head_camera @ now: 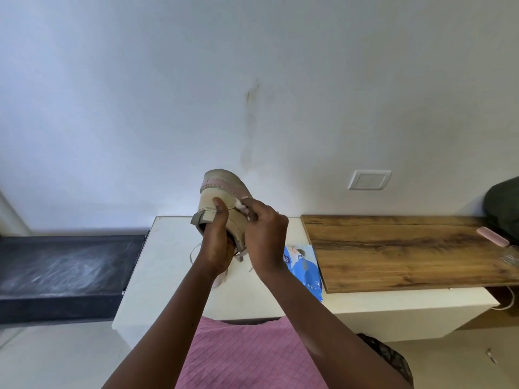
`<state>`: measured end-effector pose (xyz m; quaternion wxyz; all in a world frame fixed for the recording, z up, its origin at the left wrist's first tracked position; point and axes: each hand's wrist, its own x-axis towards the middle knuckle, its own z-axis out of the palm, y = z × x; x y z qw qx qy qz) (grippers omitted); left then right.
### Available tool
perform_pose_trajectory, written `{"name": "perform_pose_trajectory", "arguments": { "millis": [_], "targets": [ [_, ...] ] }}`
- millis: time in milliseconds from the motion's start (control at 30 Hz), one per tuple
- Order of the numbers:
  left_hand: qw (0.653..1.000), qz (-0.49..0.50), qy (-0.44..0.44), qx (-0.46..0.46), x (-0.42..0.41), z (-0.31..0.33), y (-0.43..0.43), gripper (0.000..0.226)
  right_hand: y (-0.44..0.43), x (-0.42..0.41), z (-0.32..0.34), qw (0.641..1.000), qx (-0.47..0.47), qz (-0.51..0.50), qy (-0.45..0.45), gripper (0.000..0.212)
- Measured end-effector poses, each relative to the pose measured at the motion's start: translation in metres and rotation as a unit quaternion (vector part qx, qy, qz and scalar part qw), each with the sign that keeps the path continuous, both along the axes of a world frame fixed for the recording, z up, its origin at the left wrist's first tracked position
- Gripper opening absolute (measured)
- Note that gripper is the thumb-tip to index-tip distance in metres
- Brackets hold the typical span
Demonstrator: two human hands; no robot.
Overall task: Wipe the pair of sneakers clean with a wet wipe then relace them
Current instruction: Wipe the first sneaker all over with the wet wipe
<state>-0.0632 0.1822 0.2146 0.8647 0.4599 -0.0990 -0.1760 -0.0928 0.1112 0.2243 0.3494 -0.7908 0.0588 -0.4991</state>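
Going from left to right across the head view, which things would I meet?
Black bench → sneaker → blue pack of wipes → wooden board → small pink object.

Bright and soft all over, a bit blue on the left of the wall (112, 80). White shine on the black ledge (64, 265). Bendy, blurry edges.

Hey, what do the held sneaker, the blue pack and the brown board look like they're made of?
Sneaker: matte beige leather or a suede-like synthetic, with stitched panels, pink trim and no shine. Blue pack: thin glossy plastic film, crinkled and catching highlights. Brown board: wood or wood-look laminate with dark grain streaks and a smooth satin surface.
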Motion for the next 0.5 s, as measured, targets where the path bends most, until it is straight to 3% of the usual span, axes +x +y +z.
{"name": "perform_pose_trajectory", "arguments": {
  "millis": [100,200,367,500],
  "targets": [
    [1.000,-0.016,-0.002,0.003,0.000,0.004,0.000,0.066,0.001,-0.003,-0.003,0.996,-0.081,0.010,-0.033,0.020],
    [1.000,0.008,0.012,-0.013,0.001,0.008,0.001,0.069,-0.011,-0.004,-0.016,0.993,-0.120,-0.001,-0.003,0.017],
    [0.999,0.027,0.007,-0.031,0.002,0.011,0.005,0.057,-0.029,-0.001,-0.031,0.992,-0.071,-0.047,0.095,0.011],
    [0.999,0.027,0.003,-0.025,0.001,0.008,0.006,0.060,-0.021,0.002,-0.021,0.994,-0.033,-0.019,0.101,0.016]
  ]
}}
